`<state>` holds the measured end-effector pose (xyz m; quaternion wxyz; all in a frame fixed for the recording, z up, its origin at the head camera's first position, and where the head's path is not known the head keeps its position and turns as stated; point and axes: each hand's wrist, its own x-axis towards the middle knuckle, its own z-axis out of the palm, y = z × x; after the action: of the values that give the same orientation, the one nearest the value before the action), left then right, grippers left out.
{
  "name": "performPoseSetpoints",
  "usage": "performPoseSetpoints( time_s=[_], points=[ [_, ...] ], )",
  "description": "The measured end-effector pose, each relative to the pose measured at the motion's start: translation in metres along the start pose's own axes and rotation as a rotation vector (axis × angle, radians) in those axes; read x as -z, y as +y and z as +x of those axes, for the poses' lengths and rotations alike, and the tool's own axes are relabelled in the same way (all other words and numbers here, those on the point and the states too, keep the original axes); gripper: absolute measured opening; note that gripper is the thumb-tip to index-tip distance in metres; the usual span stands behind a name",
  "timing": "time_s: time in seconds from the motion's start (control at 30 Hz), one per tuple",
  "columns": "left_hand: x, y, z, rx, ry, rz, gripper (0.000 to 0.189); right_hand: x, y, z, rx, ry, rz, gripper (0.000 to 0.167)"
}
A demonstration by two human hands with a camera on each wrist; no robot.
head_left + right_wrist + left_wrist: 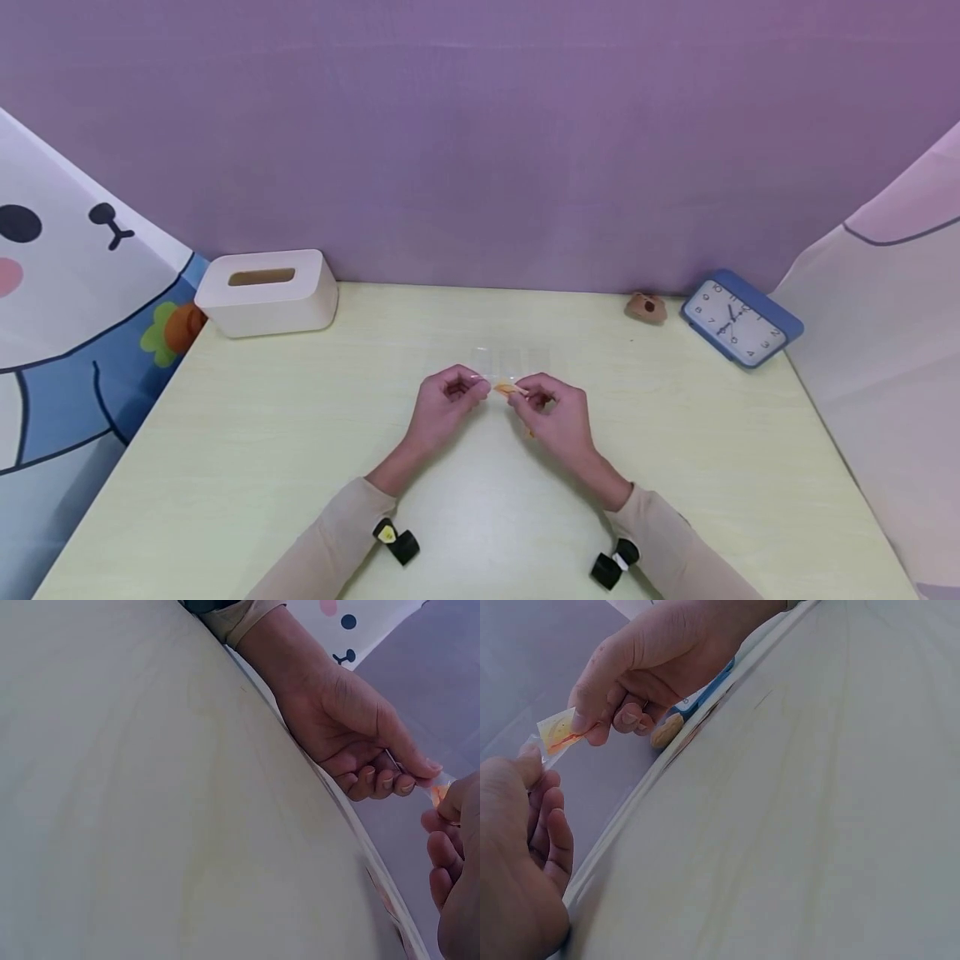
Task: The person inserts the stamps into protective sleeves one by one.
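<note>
Both hands meet in the middle of the table in the head view. My left hand (444, 408) pinches the edge of a clear plastic piece (549, 757) between thumb and forefinger. My right hand (557, 417) pinches a small flat yellow-orange printed piece (558, 732), which touches or sits partly in the plastic; I cannot tell which. The same piece shows orange (508, 389) between the fingertips in the head view. Just beyond the hands, a faint transparent plastic sheet (512, 360) shows. A bit of orange (529, 433) peeks out below the right hand, mostly hidden.
A white tissue box (300, 310) stands at the back left of the pale table (247, 450). At the back right are a small brown animal-like object (646, 308) and a blue-framed clock (738, 321). A purple backdrop (480, 167) rises behind the table.
</note>
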<state>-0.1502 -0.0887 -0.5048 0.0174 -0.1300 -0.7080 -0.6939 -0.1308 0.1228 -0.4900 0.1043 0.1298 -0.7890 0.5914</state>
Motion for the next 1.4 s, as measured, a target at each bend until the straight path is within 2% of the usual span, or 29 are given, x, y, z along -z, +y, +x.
performPoseSetpoints(
  time_s=[0.23,0.5,0.77,1.03,1.2,1.4],
  points=[
    [-0.0006,0.0007,-0.0008,-0.004,0.002,0.065,0.006,0.0025,-0.0014,0.0007,-0.066,-0.035,0.002,0.005],
    [-0.0010,-0.0016,-0.0017,-0.038,-0.006,0.101,0.010,0.0057,-0.0024,0.0029,-0.039,-0.095,-0.013,0.010],
    [-0.0016,-0.0009,-0.0025,-0.055,-0.021,0.134,0.008,0.0088,-0.0040,0.0051,-0.063,-0.133,-0.057,0.012],
    [-0.0011,-0.0020,-0.0027,-0.052,-0.021,0.157,0.005,0.0085,-0.0038,0.0060,0.017,-0.094,-0.050,0.007],
    [-0.0012,-0.0031,-0.0025,-0.044,-0.019,0.148,0.006,0.0080,-0.0027,0.0057,0.070,-0.059,-0.070,0.011],
    [-0.0008,-0.0031,-0.0028,-0.048,-0.028,0.154,0.007,0.0091,-0.0017,0.0061,0.103,-0.077,-0.097,0.011]
  ],
)
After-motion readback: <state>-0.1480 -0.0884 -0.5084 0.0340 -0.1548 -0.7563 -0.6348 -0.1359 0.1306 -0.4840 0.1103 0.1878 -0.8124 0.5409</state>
